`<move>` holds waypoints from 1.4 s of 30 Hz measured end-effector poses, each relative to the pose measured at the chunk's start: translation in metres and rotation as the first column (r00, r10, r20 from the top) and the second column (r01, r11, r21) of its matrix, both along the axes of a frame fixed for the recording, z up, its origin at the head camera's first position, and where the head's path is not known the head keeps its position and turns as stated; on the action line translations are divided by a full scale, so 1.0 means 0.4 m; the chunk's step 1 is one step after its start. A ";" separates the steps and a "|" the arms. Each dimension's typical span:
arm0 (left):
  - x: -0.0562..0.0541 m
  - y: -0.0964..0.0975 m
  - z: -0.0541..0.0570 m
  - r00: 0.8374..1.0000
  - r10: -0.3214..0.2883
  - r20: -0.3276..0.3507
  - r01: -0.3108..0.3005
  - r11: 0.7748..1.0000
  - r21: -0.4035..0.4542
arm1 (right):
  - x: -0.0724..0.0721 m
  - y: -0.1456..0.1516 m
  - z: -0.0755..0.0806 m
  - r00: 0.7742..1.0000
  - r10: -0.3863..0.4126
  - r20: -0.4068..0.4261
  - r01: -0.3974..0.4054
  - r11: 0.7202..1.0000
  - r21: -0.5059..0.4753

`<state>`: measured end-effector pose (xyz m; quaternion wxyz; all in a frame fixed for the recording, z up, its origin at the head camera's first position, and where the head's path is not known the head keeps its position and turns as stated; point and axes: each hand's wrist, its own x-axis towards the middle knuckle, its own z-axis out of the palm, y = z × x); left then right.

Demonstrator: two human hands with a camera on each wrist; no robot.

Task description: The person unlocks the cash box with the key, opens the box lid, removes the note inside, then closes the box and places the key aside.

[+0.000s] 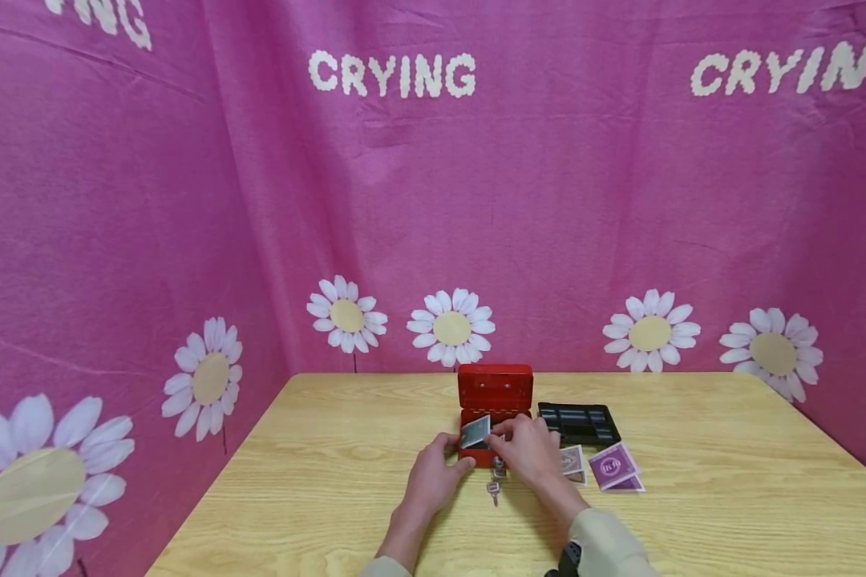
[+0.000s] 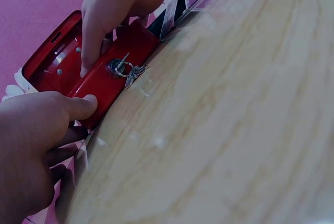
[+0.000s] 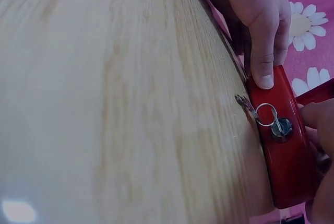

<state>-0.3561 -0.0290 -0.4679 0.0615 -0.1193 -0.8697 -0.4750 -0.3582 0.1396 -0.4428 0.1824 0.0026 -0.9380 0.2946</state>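
A red cash box [image 1: 476,457] stands on the table with its lid [image 1: 495,385] raised. My left hand [image 1: 434,478] grips the box's left front corner; in the left wrist view its thumb [image 2: 83,107] lies on the front wall and the fingers are at the side. Above the box's inside, a grey-green paper note [image 1: 475,431] is tilted, and my right hand [image 1: 530,451] pinches its right edge. A small key [image 1: 494,489] hangs on a ring [image 3: 266,114] from another key in the front lock [image 3: 282,129]. The box's inside is mostly hidden by the note and hand.
Behind and right of the box lies a black compartment tray [image 1: 580,422]. Grey-brown notes [image 1: 572,461] and purple notes [image 1: 613,466] lie in front of it on the wooden table [image 1: 317,473]. A pink curtain with daisies [image 1: 548,200] encloses the table's far and left sides.
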 end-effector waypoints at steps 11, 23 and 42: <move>0.001 -0.004 0.003 1.000 -0.016 -0.018 0.016 1.000 0.006 | 0.000 -0.010 -0.001 1.000 -0.027 -0.009 0.027 1.000 -0.008; 0.004 -0.002 0.003 1.000 -0.007 -0.013 0.007 1.000 0.006 | 0.011 -0.008 -0.009 0.999 -0.016 -0.045 0.012 0.997 -0.075; 0.000 -0.003 0.003 1.000 0.006 -0.002 -0.006 1.000 -0.003 | 0.026 0.011 0.023 0.999 0.002 -0.048 -0.013 0.976 -0.219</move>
